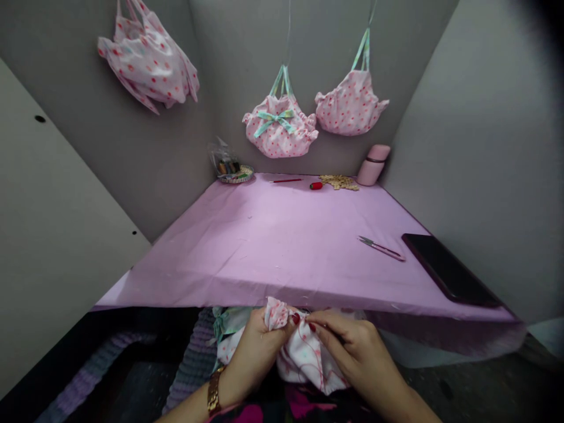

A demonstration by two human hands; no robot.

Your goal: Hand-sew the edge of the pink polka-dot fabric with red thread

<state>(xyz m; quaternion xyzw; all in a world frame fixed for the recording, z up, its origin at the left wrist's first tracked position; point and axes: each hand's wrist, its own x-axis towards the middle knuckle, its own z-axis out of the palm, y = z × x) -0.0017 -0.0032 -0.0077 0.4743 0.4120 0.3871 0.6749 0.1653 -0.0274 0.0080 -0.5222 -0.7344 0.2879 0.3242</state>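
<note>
1. The desk point(264, 241) wears a matt, lilac cloth, mostly smooth, with light creases.
2. Near, the dotted fabric point(304, 358) is soft, wrinkled cloth.
3. The wrist band point(214, 390) is shiny, gold-coloured metal.
4. At near left, the ribbed textile point(187, 370) looks thick and rough.
5. At right, the dark slab point(447, 267) has a smooth, rather glossy face; the snips point(381, 248) show metal blades.
6. At far left, the bag point(217, 151) is clear, crinkled plastic.

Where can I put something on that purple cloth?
The wide middle of the purple tablecloth looks bare but for tiny bits: between the small red spool and the front edge, left of the pink-handled snips. It's crowded back right, with a tan lumpy pile and pink bottle, and far right, with a flat black phone.
</note>
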